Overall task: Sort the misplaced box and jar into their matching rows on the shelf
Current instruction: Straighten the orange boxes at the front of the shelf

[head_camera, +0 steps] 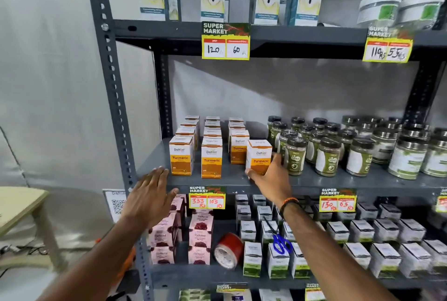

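Note:
On the middle shelf [314, 183] stand three rows of white-and-orange Turmeric boxes [211, 160] at the left and rows of green-labelled jars [327, 159] at the right. One Turmeric box [258, 155] stands apart, right of the third row and right beside the front jar [295, 156]. My right hand [272, 179] grips this box from below and from the side. My left hand [151, 195] hovers flat with fingers spread in front of the shelf edge, left of the first box row, holding nothing.
Price tags [207, 197] hang on the shelf edges. The lower shelf holds pink boxes [200, 235], a red tape roll [228, 250], blue-handled scissors [280, 242] and white boxes. The grey upright post [116, 107] stands at the left. A pale table [17, 206] sits far left.

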Demonstrator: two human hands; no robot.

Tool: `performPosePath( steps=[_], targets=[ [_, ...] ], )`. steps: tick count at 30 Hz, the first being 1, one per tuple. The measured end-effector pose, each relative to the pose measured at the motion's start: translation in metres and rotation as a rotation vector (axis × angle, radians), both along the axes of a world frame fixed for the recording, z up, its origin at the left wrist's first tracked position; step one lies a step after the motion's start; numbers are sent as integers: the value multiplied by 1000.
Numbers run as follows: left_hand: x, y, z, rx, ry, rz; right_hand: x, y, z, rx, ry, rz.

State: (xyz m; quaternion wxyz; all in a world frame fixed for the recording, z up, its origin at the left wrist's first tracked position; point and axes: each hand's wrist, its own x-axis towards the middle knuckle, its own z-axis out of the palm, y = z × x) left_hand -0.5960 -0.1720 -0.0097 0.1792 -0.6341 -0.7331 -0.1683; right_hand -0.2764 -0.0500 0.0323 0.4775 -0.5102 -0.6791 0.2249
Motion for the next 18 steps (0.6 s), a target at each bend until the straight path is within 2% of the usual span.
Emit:
performPosePath(
  steps=[18],
  targets=[
    [-2, 2, -6, 14, 3, -6, -34, -18, -4, 74, -289, -126]
  ],
)
